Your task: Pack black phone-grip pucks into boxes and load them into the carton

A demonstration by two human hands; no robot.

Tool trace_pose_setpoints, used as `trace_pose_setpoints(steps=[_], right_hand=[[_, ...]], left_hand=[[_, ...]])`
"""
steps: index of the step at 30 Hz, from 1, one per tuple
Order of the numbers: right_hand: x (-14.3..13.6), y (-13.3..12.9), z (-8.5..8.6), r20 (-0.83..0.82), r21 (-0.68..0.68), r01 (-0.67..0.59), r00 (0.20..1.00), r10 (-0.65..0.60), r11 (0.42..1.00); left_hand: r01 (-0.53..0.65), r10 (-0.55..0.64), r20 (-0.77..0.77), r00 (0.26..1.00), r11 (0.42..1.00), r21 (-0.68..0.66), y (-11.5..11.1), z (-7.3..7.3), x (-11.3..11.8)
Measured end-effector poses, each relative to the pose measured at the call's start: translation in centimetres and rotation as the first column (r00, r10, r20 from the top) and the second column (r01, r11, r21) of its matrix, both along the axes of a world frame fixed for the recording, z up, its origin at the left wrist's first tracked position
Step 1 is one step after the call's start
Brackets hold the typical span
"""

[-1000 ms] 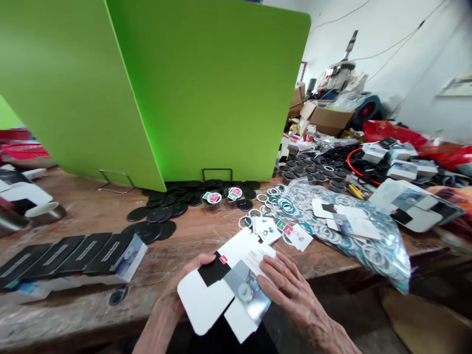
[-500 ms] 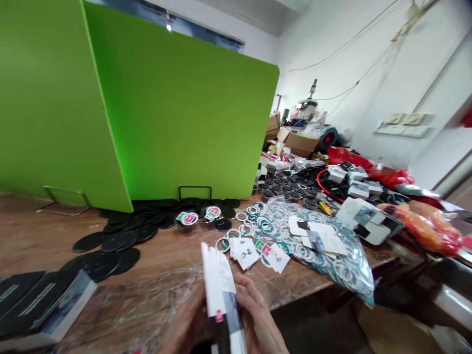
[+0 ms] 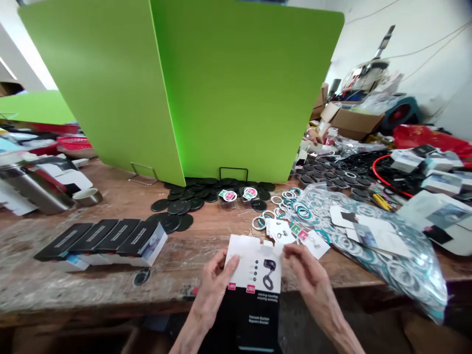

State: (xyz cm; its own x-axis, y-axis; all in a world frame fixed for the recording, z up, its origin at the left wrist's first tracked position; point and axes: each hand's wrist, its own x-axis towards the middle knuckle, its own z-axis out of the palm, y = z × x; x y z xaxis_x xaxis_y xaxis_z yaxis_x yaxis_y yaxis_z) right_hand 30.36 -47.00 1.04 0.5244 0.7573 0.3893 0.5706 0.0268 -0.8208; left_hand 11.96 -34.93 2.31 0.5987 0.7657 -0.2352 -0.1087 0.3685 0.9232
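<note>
My left hand (image 3: pixel 217 275) is closed on a flattened cardboard carton (image 3: pixel 254 265), thumb across its front. The carton is white in its upper part, with a printed picture of a round-based holder, and black below with pale lettering. At its upper right edge is my right hand (image 3: pixel 308 268), fingers loosely bent and apart; whether the fingertips touch the board I cannot tell. Just beyond the carton lie a stack of small white printed cards (image 3: pixel 279 231), a green-and-pink sticker piece (image 3: pixel 299 232) and another white card (image 3: pixel 317 244).
Folded black-topped boxes (image 3: pixel 99 241) lie overlapping at left. Black discs (image 3: pixel 179 206) spread before a green divider (image 3: pixel 236 98). A clear bag (image 3: pixel 383 260) of white and teal rings overhangs the right table edge, with folded cartons on it. A steel flask (image 3: pixel 44 189) lies far left.
My view has swung left, bringing the row of black-topped boxes fully in. The carton has turned from nearly edge-on to face me, and my right hand has moved out to its right edge.
</note>
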Motion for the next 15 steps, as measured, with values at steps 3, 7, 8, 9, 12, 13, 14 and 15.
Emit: trace_pose_setpoints(steps=[3,7,8,9,12,13,14,15], right_hand=[[-0.7,1.4,1.0,0.538,-0.06,-0.178,0.823,0.182,0.982],[-1.9,3.0,-0.8,0.79,-0.123,-0.087,0.594,0.151,0.989],[-2.0,3.0,-1.5,0.8,-0.134,-0.057,0.583,0.142,0.989],[-2.1,2.9,-2.3,0.802,-0.143,-0.028,0.583,0.132,0.989],[-2.4,1.9,-4.1,0.799,-0.061,-0.006,0.599,0.052,0.998],[-2.6,1.5,-4.5,0.793,-0.008,-0.005,0.609,0.009,1.0],[-2.8,1.1,-4.8,0.785,0.029,-0.008,0.619,-0.018,1.0],[-3.0,0.8,-4.9,0.779,0.045,-0.018,0.626,-0.024,0.999]], left_hand=[[0.099,-0.097,-0.032,0.995,0.992,0.078,-0.3,-0.5,0.3],[0.142,-0.079,-0.204,0.976,0.94,0.311,-0.6,-0.6,0.0],[0.151,-0.05,-0.263,0.964,0.913,0.38,-0.7,-0.6,-0.1],[0.167,-0.021,-0.317,0.948,0.882,0.441,-0.8,-0.7,-0.3],[0.222,0.064,-0.445,0.893,0.799,0.559,-1.1,-1.0,-0.5],[0.236,0.085,-0.475,0.876,0.784,0.574,-1.2,-1.2,-0.5],[0.242,0.103,-0.495,0.863,0.775,0.583,-1.4,-1.4,-0.5],[0.241,0.12,-0.503,0.856,0.769,0.592,-1.4,-1.5,-0.5]])
